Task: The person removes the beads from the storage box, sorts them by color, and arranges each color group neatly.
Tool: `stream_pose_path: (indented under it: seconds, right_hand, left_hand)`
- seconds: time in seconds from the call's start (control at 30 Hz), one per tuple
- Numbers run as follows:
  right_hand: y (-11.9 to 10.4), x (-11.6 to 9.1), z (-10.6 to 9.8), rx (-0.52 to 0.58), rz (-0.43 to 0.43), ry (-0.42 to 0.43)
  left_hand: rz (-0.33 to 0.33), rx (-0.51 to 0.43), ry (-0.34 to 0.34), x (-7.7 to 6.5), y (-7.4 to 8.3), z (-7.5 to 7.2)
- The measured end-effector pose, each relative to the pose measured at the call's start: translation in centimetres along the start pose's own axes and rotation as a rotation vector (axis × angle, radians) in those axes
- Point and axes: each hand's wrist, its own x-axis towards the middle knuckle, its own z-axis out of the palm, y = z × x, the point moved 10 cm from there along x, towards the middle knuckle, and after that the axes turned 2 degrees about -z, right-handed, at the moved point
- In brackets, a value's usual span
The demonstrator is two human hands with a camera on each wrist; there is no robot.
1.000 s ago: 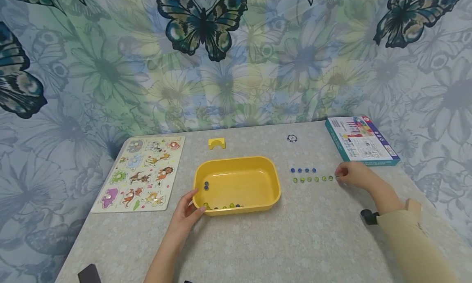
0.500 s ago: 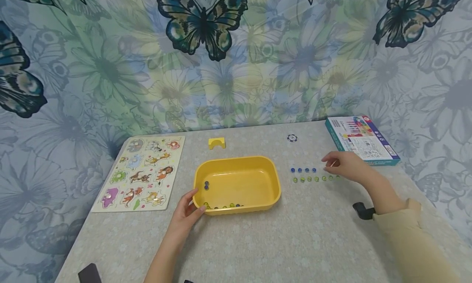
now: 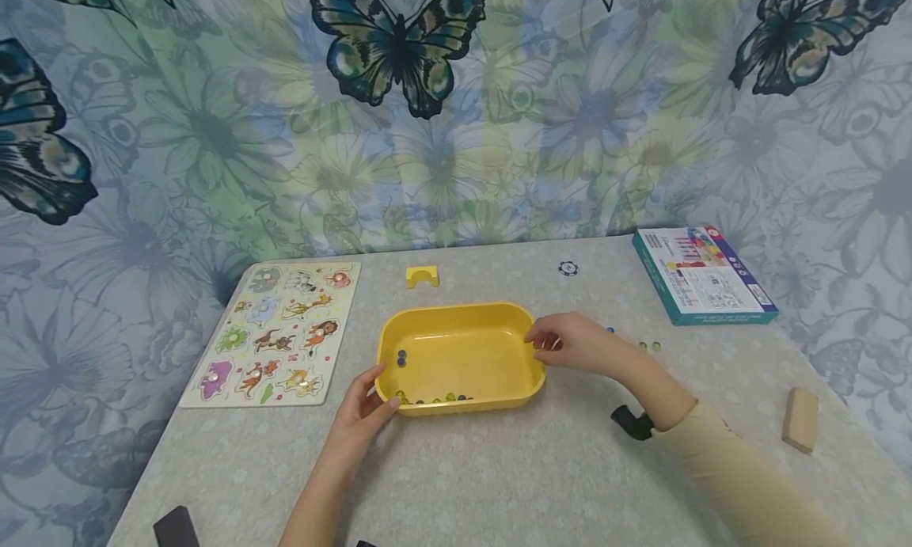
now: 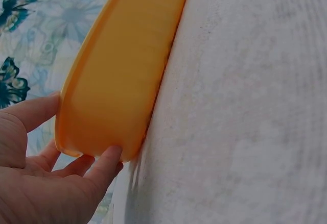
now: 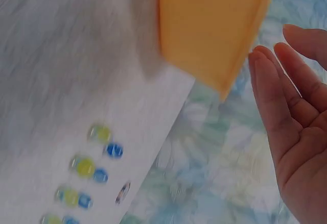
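Yellow tray and marbles on a pale, speckled tabletop. The tray, between the two hands, is a glossy, one-colour oblong with rounded corners and sloping walls; its opening faces up. Its long axis runs left to right, the right end very slightly farther from the person; one short end faces the animal board. Inside, two dark marbles lie together near the left end, and green marbles, with some dark ones, lie along the near wall. Left hand: thumb and fingers hold the near left corner. Right hand: at the right rim, fingers loosely bent, thumb narrowly apart from them; whether the fingertips touch the rim cannot be told. The right wrist view, blurred, shows green beads and blue beads in two adjoining rows on the tabletop.
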Motion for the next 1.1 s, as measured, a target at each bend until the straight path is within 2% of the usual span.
stream_pose_path:
  seconds: [0.23,0.4,0.53,0.73,1.1]
  right_hand:
    - [-2.4,2.5,3.9,-0.098,-0.042,-0.095]
    - [-3.0,3.3,6.4,-0.164,-0.021,-0.195]
    - [-3.1,3.9,7.9,-0.168,0.009,-0.249]
    - [-3.0,4.6,9.1,-0.1,0.023,-0.271]
    - [-4.8,6.1,10.6,-0.015,-0.092,-0.246]
  left_hand:
    - [-0.007,0.006,0.0,-0.1,0.0,0.0]
    - [-0.004,0.007,0.004,-0.1,0.1,0.0]
    - [-0.003,0.01,0.006,-0.1,0.1,0.0]
    - [0.0,0.009,0.002,-0.1,0.1,0.0]
    - [0.061,0.007,-0.006,-0.2,0.5,0.1]
